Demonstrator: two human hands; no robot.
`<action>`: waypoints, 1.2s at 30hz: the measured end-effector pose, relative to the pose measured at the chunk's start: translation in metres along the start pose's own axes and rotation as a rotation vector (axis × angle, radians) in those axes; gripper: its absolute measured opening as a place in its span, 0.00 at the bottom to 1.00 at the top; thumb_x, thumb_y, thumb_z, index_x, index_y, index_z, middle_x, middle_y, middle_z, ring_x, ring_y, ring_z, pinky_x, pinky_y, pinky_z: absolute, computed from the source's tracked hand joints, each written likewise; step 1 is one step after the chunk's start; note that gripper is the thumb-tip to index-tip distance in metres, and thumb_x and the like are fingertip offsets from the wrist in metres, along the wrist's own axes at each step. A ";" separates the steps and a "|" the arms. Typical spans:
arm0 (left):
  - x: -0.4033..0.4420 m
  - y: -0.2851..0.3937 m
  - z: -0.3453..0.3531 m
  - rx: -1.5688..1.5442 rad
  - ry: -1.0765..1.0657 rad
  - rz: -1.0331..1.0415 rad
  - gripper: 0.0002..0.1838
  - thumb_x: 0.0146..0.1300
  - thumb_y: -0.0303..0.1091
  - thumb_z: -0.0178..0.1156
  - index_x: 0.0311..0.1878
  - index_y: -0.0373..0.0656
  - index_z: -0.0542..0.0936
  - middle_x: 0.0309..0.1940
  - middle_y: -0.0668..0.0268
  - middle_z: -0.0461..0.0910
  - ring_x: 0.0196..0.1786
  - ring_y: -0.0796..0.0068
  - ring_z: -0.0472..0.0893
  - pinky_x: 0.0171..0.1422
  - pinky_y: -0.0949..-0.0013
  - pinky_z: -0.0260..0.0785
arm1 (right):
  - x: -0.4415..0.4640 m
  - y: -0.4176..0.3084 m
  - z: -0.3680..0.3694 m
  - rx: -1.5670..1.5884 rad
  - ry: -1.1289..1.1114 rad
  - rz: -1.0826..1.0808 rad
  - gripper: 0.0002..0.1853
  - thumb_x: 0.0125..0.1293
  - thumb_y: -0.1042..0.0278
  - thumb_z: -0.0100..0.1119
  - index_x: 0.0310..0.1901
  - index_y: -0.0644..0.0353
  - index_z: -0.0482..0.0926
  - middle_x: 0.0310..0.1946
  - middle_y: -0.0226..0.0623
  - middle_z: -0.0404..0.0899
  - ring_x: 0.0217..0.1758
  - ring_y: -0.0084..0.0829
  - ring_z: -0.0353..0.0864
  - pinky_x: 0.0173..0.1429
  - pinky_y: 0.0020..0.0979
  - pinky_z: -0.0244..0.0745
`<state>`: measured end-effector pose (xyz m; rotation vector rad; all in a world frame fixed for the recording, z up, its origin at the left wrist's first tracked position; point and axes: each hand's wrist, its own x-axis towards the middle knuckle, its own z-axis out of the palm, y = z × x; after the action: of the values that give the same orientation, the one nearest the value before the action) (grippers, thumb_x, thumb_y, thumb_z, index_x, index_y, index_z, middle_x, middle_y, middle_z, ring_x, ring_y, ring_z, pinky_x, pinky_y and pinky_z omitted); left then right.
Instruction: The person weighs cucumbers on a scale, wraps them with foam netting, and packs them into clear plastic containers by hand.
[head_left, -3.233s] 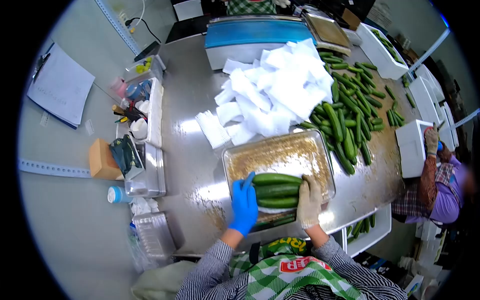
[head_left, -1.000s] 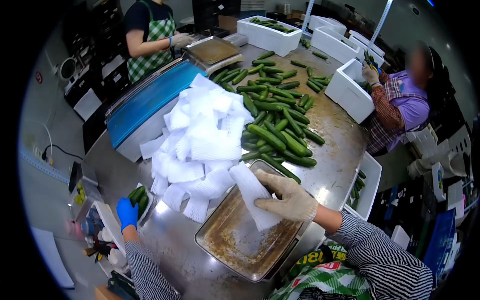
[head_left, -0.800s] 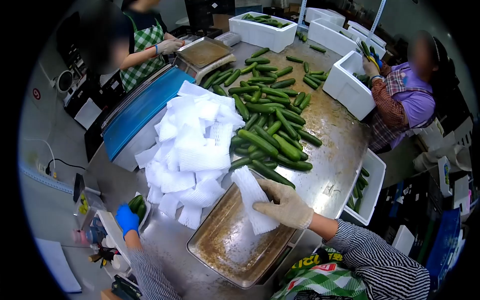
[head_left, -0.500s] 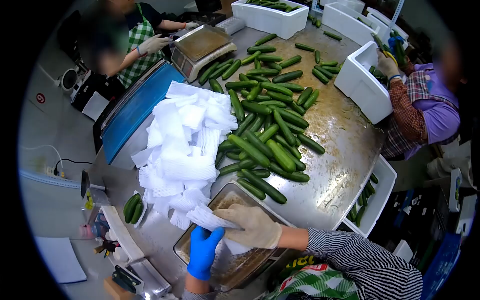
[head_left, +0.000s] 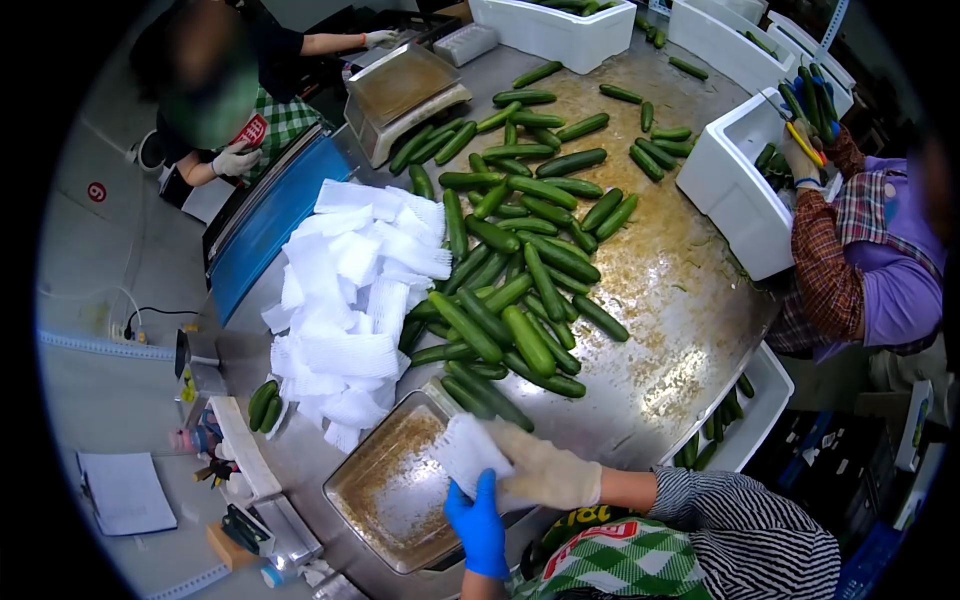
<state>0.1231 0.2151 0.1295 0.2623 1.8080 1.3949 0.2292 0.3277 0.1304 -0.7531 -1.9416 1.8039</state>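
1. So, head view (only one): the step in hand looks like handling a white net (head_left: 462, 450), held up over the near R part of the metal tray (head_left: 375, 488).
2. R hand (head_left: 548, 472), pale glove: fingers closed on the net's R side, tho a bit blurred.
3. L hand (head_left: 476, 522), blue glove: thumb & fingers at the net's lower edge, touching; can't tell if pinched or just resting.
4. Nearby: loose cucumbers (head_left: 527, 342) on the table (head_left: 655, 395), just beyond the tray; net pile (head_left: 345, 300) to their L; small cucumber bundle (head_left: 263, 406) far L, well apart from both hands.
5. Next move, my guess: calls for a firm R grip & a sure L pinch, w/ the net kept flat. Anything involving the cucumbers would need one hand freed first. Soft net prob. folds or slips easily, so go gently.
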 end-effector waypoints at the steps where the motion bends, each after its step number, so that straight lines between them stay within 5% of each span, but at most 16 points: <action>1: 0.005 -0.005 -0.001 0.033 0.055 0.061 0.17 0.71 0.29 0.57 0.59 0.31 0.76 0.52 0.60 0.81 0.51 0.72 0.80 0.59 0.68 0.72 | 0.001 0.002 -0.004 -0.076 -0.042 -0.023 0.28 0.69 0.62 0.54 0.68 0.65 0.66 0.58 0.56 0.72 0.62 0.50 0.75 0.66 0.38 0.70; 5: 0.039 -0.004 -0.021 -0.115 0.238 0.198 0.19 0.75 0.35 0.54 0.61 0.32 0.74 0.51 0.58 0.82 0.47 0.70 0.83 0.51 0.66 0.79 | 0.002 0.032 -0.039 -0.014 0.061 0.040 0.19 0.67 0.63 0.56 0.57 0.61 0.77 0.39 0.55 0.82 0.45 0.50 0.84 0.53 0.41 0.79; 7: 0.049 0.006 -0.020 -0.089 0.198 0.202 0.24 0.77 0.43 0.51 0.63 0.31 0.73 0.52 0.57 0.82 0.47 0.69 0.84 0.51 0.66 0.79 | 0.016 0.053 -0.065 -0.180 0.089 0.069 0.19 0.67 0.63 0.57 0.56 0.63 0.77 0.41 0.53 0.82 0.47 0.48 0.84 0.54 0.41 0.79; 8: 0.050 0.007 -0.021 -0.019 0.173 0.194 0.26 0.78 0.47 0.48 0.63 0.31 0.72 0.52 0.57 0.82 0.47 0.69 0.84 0.53 0.65 0.78 | 0.032 0.085 -0.084 -0.652 0.312 -0.219 0.19 0.67 0.62 0.57 0.55 0.64 0.77 0.44 0.54 0.81 0.50 0.47 0.83 0.57 0.42 0.77; 9: 0.049 0.006 -0.022 0.052 0.149 0.183 0.29 0.78 0.51 0.46 0.64 0.31 0.72 0.53 0.57 0.81 0.47 0.69 0.84 0.55 0.65 0.77 | 0.053 0.057 -0.114 -0.455 0.492 0.107 0.19 0.66 0.61 0.59 0.54 0.63 0.77 0.48 0.53 0.79 0.51 0.47 0.81 0.57 0.44 0.76; 11: 0.053 -0.016 -0.020 0.343 0.167 0.203 0.29 0.80 0.49 0.40 0.60 0.27 0.73 0.50 0.55 0.82 0.45 0.68 0.82 0.56 0.64 0.75 | 0.088 0.098 -0.158 -0.896 0.590 0.080 0.23 0.64 0.61 0.61 0.58 0.63 0.74 0.48 0.50 0.77 0.55 0.47 0.76 0.61 0.43 0.72; 15: 0.067 -0.015 0.025 0.165 -0.114 -0.043 0.27 0.81 0.44 0.40 0.48 0.25 0.78 0.27 0.68 0.76 0.32 0.81 0.71 0.36 0.65 0.66 | 0.127 0.136 -0.194 -1.170 0.546 0.028 0.20 0.63 0.60 0.60 0.51 0.65 0.76 0.41 0.49 0.79 0.45 0.47 0.80 0.52 0.45 0.76; 18: 0.065 0.020 0.072 0.445 -0.329 0.117 0.17 0.77 0.35 0.49 0.45 0.29 0.81 0.18 0.77 0.63 0.26 0.85 0.62 0.28 0.69 0.55 | 0.124 0.120 -0.203 -0.830 0.447 0.267 0.22 0.67 0.58 0.59 0.55 0.67 0.75 0.47 0.48 0.79 0.51 0.43 0.80 0.57 0.41 0.76; 19: 0.077 0.015 0.077 0.441 -0.364 -0.023 0.14 0.74 0.32 0.54 0.50 0.30 0.81 0.24 0.71 0.74 0.31 0.83 0.71 0.35 0.70 0.66 | 0.121 0.119 -0.207 -0.518 0.454 0.292 0.24 0.68 0.57 0.58 0.57 0.68 0.74 0.49 0.47 0.79 0.52 0.41 0.80 0.58 0.40 0.75; 22: 0.093 0.013 0.117 0.350 -0.485 0.231 0.17 0.74 0.34 0.56 0.58 0.31 0.78 0.39 0.63 0.83 0.44 0.79 0.78 0.51 0.71 0.71 | 0.092 0.119 -0.203 0.273 0.459 0.264 0.29 0.70 0.54 0.57 0.62 0.71 0.70 0.52 0.45 0.79 0.54 0.35 0.79 0.59 0.35 0.75; 24: 0.105 0.006 0.141 0.304 -0.466 0.142 0.24 0.73 0.37 0.58 0.65 0.31 0.72 0.55 0.56 0.81 0.55 0.74 0.78 0.64 0.70 0.68 | 0.070 0.108 -0.177 0.511 0.471 0.169 0.31 0.70 0.54 0.56 0.64 0.73 0.67 0.52 0.44 0.79 0.53 0.31 0.78 0.57 0.32 0.75; 28: 0.121 -0.011 0.165 0.178 -0.673 -0.240 0.19 0.73 0.36 0.58 0.61 0.33 0.74 0.47 0.64 0.82 0.47 0.76 0.80 0.53 0.73 0.73 | 0.043 0.109 -0.136 0.804 0.465 0.346 0.30 0.69 0.58 0.55 0.64 0.74 0.66 0.51 0.44 0.78 0.51 0.29 0.77 0.59 0.29 0.72; 30: 0.116 -0.023 0.159 -0.065 -0.662 -0.437 0.16 0.73 0.39 0.57 0.53 0.37 0.79 0.42 0.65 0.83 0.42 0.76 0.82 0.49 0.72 0.75 | 0.034 0.134 -0.126 0.581 0.369 0.159 0.31 0.68 0.60 0.56 0.66 0.72 0.64 0.49 0.44 0.78 0.50 0.30 0.78 0.57 0.30 0.73; 33: 0.094 0.011 0.150 -0.301 -0.570 -0.855 0.16 0.70 0.43 0.55 0.47 0.39 0.82 0.38 0.66 0.84 0.40 0.75 0.83 0.48 0.72 0.75 | 0.041 0.090 -0.131 0.798 0.313 0.142 0.30 0.67 0.61 0.56 0.66 0.68 0.64 0.47 0.42 0.78 0.43 0.30 0.80 0.47 0.29 0.76; 36: 0.080 -0.019 0.127 -0.139 -0.759 -0.828 0.16 0.68 0.42 0.56 0.47 0.39 0.82 0.37 0.65 0.84 0.39 0.75 0.83 0.49 0.71 0.74 | 0.065 0.094 -0.135 1.147 0.359 0.195 0.29 0.67 0.59 0.57 0.65 0.65 0.64 0.42 0.42 0.78 0.33 0.30 0.81 0.37 0.30 0.77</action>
<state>0.1670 0.3462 0.0684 -0.0456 0.9831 0.6720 0.2724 0.4770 0.0453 -0.7430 -0.4235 2.2485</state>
